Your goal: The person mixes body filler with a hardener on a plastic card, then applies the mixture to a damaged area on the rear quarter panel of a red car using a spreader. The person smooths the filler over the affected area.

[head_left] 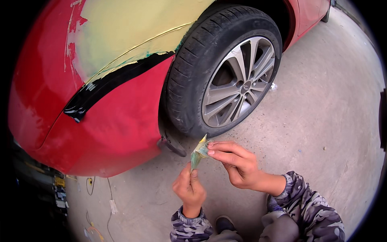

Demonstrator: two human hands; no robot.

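Note:
My left hand is closed, thumb and fingers pinching the lower end of a thin green filler spreader smeared with yellow putty. From the right, my right hand reaches in with its fingertips pressed on a pale greenish, putty-smeared piece at the upper end. Whether this piece is part of the spreader or a second one, I cannot tell. Both hands are held in front of the car's tyre. Beyond them, a wide coat of yellow filler covers part of the red car body.
A strip of black tape runs below the filler's edge. The silver wheel rim faces right, and a dark flap hangs behind the tyre. Cables lie on the concrete floor at lower left. My shoe shows below.

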